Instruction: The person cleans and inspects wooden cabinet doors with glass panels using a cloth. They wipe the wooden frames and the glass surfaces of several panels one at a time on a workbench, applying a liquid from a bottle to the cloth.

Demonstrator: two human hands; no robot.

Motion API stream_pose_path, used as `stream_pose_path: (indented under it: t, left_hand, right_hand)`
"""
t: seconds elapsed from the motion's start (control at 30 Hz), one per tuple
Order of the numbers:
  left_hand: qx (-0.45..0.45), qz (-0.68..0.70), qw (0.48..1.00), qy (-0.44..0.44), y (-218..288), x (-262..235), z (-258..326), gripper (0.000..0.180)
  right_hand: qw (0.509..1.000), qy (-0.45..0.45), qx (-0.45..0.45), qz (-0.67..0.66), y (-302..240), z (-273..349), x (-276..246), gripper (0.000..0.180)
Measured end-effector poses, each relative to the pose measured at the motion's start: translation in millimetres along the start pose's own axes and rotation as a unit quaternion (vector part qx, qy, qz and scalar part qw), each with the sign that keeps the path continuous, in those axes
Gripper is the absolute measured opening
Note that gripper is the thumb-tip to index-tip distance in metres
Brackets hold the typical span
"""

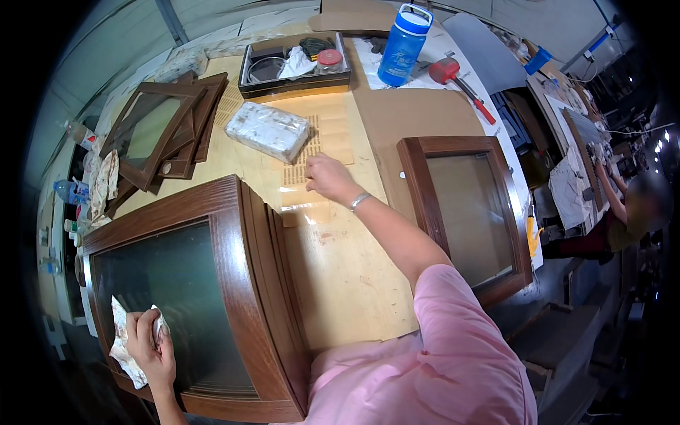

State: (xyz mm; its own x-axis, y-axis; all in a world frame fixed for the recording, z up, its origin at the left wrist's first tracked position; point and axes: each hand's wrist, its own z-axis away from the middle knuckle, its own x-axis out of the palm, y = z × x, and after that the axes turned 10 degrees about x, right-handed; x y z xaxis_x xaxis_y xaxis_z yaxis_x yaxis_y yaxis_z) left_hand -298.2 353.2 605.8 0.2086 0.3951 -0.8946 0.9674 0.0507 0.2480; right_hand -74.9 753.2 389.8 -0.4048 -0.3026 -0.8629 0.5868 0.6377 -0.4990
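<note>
Just up-left of the nearer right hand (329, 177), its fingers curled, maybe empty (can't tell), slants a long white block (268, 131), while the left hand (150, 348) pinches a spotty white cloth (120, 347) on the brown wood-framed glass panel (184, 283).

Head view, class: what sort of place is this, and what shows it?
Probably a woodworking or furniture workshop: stacked brown wooden frames with glass panes, a red-headed mallet, and an open black rectangular tray of odds and ends.

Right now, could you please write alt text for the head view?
A person's left hand holds a spotted white cloth on the top wood-framed glass panel of a stack. The right hand is near a whitish block on the table.
</note>
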Motion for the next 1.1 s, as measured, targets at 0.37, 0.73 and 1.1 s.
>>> stream_pose_path:
  t: [0.37, 0.73, 1.1]
  left_hand:
    - [0.012, 0.002, 1.0, 0.009, 3.0, 0.0, -3.7, 0.023]
    - [0.017, -0.006, 1.0, 0.012, -0.4, 0.2, -0.8, 0.023]
    - [0.0, 0.004, 1.0, 0.002, -1.6, -0.6, 0.7, 0.023]
  right_hand:
    - [0.998, 0.039, -0.044, 0.036, 6.9, -7.4, 17.5, 0.008]
    - [0.998, 0.052, -0.009, -0.036, 8.9, -1.1, 12.9, 0.009]
    - [0.997, 0.048, -0.052, 0.033, 1.0, 0.1, 13.6, 0.012]
